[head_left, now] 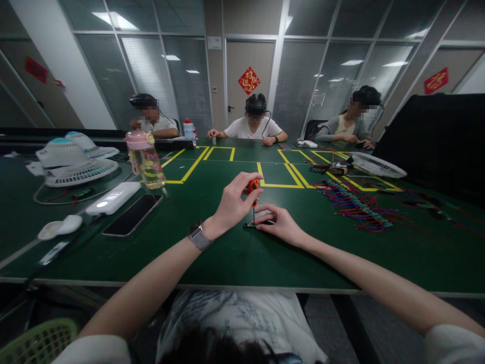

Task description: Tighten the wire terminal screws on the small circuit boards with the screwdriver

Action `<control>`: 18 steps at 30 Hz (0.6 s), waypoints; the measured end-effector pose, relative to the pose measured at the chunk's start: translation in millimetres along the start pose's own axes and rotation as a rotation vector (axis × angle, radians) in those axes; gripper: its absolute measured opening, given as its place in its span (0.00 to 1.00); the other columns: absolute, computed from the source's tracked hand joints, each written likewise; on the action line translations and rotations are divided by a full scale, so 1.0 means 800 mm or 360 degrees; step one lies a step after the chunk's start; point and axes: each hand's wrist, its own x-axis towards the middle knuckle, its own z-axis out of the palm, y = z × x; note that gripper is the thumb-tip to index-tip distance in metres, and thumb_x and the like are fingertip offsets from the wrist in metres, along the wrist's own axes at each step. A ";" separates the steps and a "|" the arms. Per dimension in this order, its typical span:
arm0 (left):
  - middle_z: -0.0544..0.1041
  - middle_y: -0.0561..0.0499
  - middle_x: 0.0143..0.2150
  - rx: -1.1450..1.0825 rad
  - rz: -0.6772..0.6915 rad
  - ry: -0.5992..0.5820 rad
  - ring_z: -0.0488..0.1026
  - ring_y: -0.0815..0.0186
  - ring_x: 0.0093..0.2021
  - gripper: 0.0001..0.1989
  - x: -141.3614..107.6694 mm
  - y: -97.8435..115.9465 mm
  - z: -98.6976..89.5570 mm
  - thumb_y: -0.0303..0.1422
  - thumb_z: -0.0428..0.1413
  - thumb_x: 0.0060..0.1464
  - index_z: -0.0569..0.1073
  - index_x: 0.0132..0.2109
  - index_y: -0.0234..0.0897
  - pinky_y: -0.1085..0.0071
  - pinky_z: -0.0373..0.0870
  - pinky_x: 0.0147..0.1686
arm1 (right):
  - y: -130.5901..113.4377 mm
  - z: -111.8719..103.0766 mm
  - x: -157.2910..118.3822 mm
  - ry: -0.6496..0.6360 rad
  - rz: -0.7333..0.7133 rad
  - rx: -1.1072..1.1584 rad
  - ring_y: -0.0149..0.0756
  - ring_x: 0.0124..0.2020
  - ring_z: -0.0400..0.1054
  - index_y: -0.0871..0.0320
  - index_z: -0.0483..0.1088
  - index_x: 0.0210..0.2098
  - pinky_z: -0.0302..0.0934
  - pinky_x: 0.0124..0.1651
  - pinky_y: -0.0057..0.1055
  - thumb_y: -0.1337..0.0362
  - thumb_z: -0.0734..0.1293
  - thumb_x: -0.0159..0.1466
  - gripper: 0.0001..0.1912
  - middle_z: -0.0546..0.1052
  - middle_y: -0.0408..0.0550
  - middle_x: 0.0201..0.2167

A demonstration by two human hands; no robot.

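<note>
An orange and black screwdriver [253, 193] stands upright in the fingers of my left hand [238, 196], which is closed on its handle. The shaft points straight down, and its tip meets a small dark strip with a green circuit board [250, 225] lying on the table. My right hand [279, 226] pinches the right end of this strip, with its index finger close to the screwdriver shaft. Those fingers cover part of the strip, so its full length is hidden. Whether a screw sits under the tip is too small to tell.
On the green table [212, 263] a phone [133, 215], a white power bank [113, 198] and a bottle [146, 159] lie or stand left. Wired boards [356, 205] lie right, near a fan [379, 165]. Three people sit opposite, behind yellow tape outlines [280, 185].
</note>
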 end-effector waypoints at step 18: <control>0.70 0.49 0.45 0.0062 0.0129 -0.0095 0.72 0.69 0.41 0.11 0.004 0.002 -0.006 0.26 0.53 0.58 0.69 0.49 0.37 0.74 0.74 0.38 | -0.004 0.004 -0.006 0.0051 -0.0153 -0.0209 0.39 0.40 0.77 0.57 0.68 0.41 0.67 0.51 0.40 0.71 0.69 0.54 0.15 0.82 0.47 0.33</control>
